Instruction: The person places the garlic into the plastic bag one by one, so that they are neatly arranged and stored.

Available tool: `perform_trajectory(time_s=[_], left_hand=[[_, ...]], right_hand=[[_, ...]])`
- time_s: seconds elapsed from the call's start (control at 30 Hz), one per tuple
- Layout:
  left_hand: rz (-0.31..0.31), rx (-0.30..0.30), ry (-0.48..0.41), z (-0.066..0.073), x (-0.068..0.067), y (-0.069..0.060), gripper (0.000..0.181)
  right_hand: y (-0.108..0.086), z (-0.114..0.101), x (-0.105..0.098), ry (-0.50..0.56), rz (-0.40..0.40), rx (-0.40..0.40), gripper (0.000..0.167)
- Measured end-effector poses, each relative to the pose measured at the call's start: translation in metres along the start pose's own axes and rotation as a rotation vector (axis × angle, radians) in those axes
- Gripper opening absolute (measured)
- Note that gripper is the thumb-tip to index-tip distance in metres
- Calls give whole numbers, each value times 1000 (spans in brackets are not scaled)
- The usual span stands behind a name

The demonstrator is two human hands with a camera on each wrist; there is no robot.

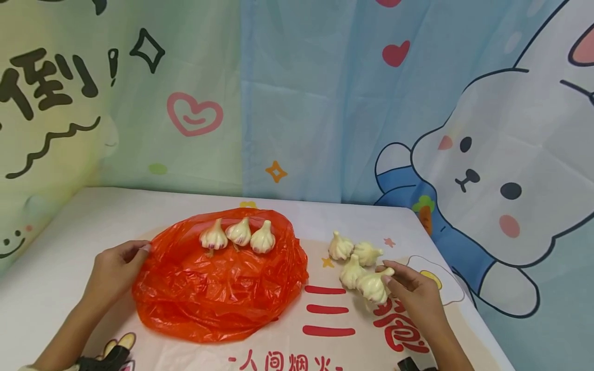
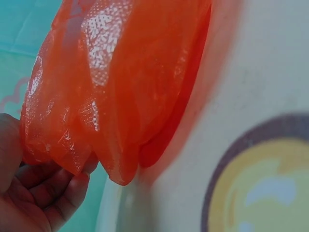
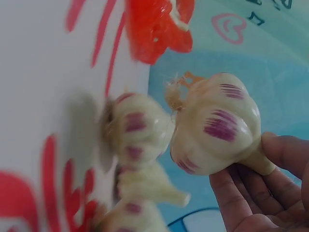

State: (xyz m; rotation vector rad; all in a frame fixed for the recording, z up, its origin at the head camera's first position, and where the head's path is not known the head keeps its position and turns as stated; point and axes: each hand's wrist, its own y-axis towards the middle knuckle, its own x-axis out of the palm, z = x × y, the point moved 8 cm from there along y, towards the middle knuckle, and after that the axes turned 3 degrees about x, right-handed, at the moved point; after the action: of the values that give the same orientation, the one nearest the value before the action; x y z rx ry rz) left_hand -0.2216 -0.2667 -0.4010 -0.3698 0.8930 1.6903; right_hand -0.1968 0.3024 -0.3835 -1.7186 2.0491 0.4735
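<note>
A red plastic bag lies on the table with three garlic bulbs in a row near its far edge, one of them a middle bulb. The left hand pinches the bag's left edge; in the left wrist view the thumb and fingers of the hand are at the bag's gathered edge. On the right, the right hand holds a garlic bulb by its stem, beside several other bulbs. The right wrist view shows this bulb pinched by the hand, its roots pointing away.
The table has a printed cloth with red characters and drawings. Behind it hangs a curtain with hearts and a white rabbit. Dark straps show at both wrists near the bottom edge of the head view.
</note>
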Motion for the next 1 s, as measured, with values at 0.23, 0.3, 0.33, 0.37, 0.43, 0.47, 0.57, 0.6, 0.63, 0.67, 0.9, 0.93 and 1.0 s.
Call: perform_trajectory(time_s=[0.23,0.3,0.33,0.37,0.43,0.47,0.57,0.6,0.63,0.67,0.9,0.93,1.0], left_hand=[[12,8,-5,1,-3,0,29],[17,10,-2,2,-4,0,29],[20,10,-1,2,-4,0,29],[20,11,-4,2,-4,0,29],[18,12,-8,2,-4,-1,29],[18,13,-11,3,-4,-1,28],[12,16,-15,3,-4,-1,28],[11,15,-16,3,-3,-1,28],[9,13,-16,3,-3,-1,28],[8,10,-14,3,-3,-1,29],[-4,-16,-5,1,-3,-1,31],[-5,-15,-4,1,-3,-1,31],[-3,-10,-5,2,-3,-1,30]], right_hand=[[7,-23,18,86,-56,-108,43],[10,-27,25,87,-64,-132,42],[11,-28,29,85,-67,-142,41],[13,-29,33,84,-71,-150,41],[15,-31,42,93,-86,-169,39],[16,-32,46,101,-95,-176,39],[19,-36,59,145,-121,-194,36],[20,-38,63,155,-126,-200,35],[20,-40,66,157,-129,-203,35],[21,-42,69,160,-131,-210,35],[28,-57,85,254,-178,-234,32],[29,-60,87,263,-181,-237,32],[30,-64,91,270,-182,-239,33]])
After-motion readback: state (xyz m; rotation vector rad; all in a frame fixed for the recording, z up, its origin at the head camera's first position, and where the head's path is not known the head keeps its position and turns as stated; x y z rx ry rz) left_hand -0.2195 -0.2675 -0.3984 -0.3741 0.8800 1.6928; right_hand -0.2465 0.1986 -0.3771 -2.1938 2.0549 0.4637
